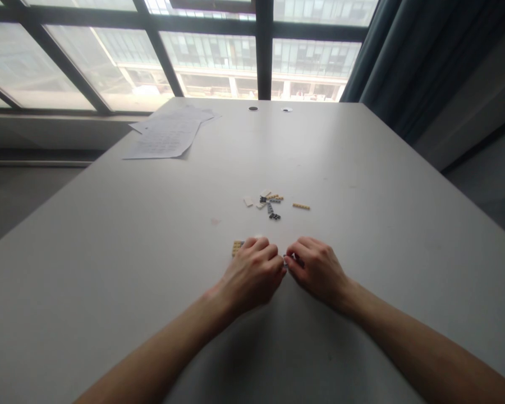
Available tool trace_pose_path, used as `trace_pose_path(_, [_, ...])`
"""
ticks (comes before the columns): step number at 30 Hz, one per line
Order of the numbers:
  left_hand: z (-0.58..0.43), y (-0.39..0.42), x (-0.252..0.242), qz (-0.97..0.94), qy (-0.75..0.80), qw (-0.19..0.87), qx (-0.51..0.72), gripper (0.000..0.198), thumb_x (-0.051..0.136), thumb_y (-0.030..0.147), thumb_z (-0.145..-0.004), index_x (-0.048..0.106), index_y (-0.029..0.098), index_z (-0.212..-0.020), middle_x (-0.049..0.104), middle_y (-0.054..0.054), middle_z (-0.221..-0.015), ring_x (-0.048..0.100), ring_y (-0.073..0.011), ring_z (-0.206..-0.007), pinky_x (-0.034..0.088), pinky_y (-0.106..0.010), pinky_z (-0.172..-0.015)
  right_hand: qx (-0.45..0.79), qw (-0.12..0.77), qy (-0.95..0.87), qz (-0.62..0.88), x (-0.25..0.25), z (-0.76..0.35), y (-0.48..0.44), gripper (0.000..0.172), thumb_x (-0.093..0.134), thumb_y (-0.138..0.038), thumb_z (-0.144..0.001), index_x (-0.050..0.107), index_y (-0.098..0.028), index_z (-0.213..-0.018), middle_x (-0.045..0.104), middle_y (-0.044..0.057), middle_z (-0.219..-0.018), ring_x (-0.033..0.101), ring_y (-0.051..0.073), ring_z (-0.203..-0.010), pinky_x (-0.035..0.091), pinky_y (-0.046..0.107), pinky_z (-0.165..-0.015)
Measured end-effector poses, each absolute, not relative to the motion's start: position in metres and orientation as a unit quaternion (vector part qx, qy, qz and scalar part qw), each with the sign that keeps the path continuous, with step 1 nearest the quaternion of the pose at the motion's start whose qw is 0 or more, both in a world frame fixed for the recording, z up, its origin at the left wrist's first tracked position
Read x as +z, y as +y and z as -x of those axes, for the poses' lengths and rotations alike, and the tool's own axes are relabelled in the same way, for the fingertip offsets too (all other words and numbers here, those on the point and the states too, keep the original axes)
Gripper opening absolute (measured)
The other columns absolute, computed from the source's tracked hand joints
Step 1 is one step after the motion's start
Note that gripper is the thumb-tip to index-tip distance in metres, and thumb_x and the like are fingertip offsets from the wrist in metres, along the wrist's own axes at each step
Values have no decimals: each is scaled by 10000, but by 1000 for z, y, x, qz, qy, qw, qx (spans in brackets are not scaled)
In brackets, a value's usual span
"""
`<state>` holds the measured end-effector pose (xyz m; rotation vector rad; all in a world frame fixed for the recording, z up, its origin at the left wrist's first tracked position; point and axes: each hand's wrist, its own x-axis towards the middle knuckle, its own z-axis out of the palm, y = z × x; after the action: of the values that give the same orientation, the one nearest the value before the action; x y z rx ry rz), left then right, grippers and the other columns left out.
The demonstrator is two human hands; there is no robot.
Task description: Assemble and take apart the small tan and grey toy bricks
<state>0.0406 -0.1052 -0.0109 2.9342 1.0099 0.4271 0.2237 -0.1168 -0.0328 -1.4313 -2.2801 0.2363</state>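
My left hand [258, 266] is closed over a tan building-brick plate [237, 247], whose studded left end sticks out past my knuckles. Close beside it, my right hand [316, 266] pinches a small greyish brick piece [285, 261] between thumb and fingertips, at the side of my left hand. Most of what lies under my left hand is hidden, so I cannot tell whether the two pieces are joined. Beyond my hands lies a small pile of loose bricks: black pieces [275, 216], grey pieces [270, 208], tan strips and white tiles [248, 202]. A yellow strip [301, 206] lies apart to the right.
The white table [151, 224] reaches to the window. Printed sheets of paper [164, 134] overlap at its far left edge. Two round cable holes, a dark one [253, 109] and a whitish one [287, 110], sit near the far edge. A dark blue curtain [395, 62] hangs at right.
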Motion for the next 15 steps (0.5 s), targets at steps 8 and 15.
trace_pose_path(8, [-41, -105, -14, -940, 305, -14, 151, 174, 520, 243, -899, 582, 171, -753, 596, -37, -763, 486, -199, -768, 343, -358, -699, 93, 224, -826, 508, -35, -222, -119, 60, 577, -225, -836, 611, -192, -799, 603, 29, -764, 534, 172, -698, 371, 284, -682])
trace_pose_path(15, [-40, -105, -13, -948, 289, -3, 136, 150, 492, 185, -893, 586, 169, -778, 588, -37, -776, 485, -191, -766, 342, -357, -721, 114, 232, -817, 515, -34, -224, -118, 51, 592, -225, -830, 620, -194, -801, 596, 19, -748, 524, 162, -666, 375, 274, -657])
